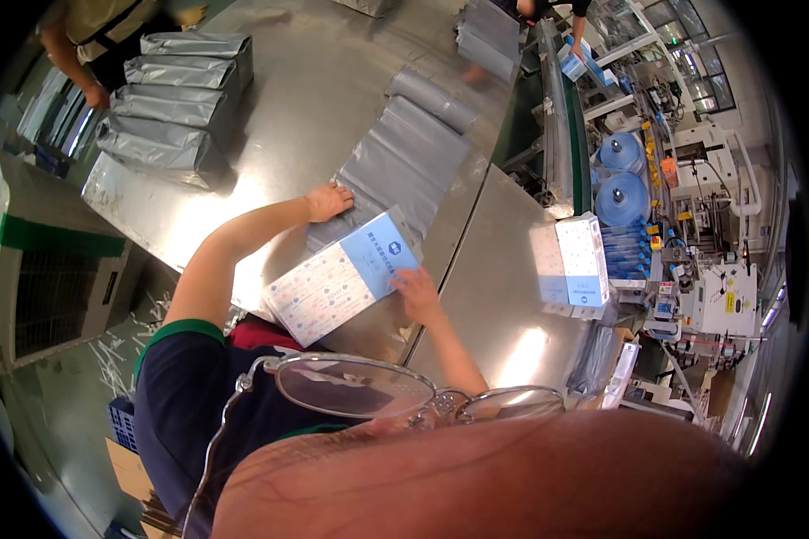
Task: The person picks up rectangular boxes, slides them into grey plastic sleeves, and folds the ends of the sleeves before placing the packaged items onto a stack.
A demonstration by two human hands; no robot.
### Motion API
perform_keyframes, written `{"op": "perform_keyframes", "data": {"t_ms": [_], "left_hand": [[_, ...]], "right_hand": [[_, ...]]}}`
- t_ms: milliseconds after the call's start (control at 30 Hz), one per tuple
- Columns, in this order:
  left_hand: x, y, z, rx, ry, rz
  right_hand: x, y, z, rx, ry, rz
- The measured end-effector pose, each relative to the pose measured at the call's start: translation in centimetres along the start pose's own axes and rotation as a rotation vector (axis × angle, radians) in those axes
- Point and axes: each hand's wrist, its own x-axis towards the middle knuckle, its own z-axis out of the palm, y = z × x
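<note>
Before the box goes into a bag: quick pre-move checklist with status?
1. Box in hand: ok. The right hand has a grip on the near corner of the white-and-blue box.
2. Bag held down: ok. The left hand presses flat on the nearest of the grey bags lying in an overlapping row.
3. Bag mouth open: cannot tell; the box covers that end.
4. Box closed: cannot tell; its flaps do not show.
5. Next boxes at hand: ok. A stack of boxes stands on the steel table to the right.
6. Filled bags apart: ok. The filled silver bags sit far left.
</note>
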Motion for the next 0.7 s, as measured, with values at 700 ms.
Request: {"op": "perform_keyframes", "data": {"t_ms": [700], "left_hand": [[3.2,1.8,-3.2,-0.542,0.265,-0.025]], "right_hand": [[14.3,0.0,2.5,-0.206,0.009,0.714]]}}
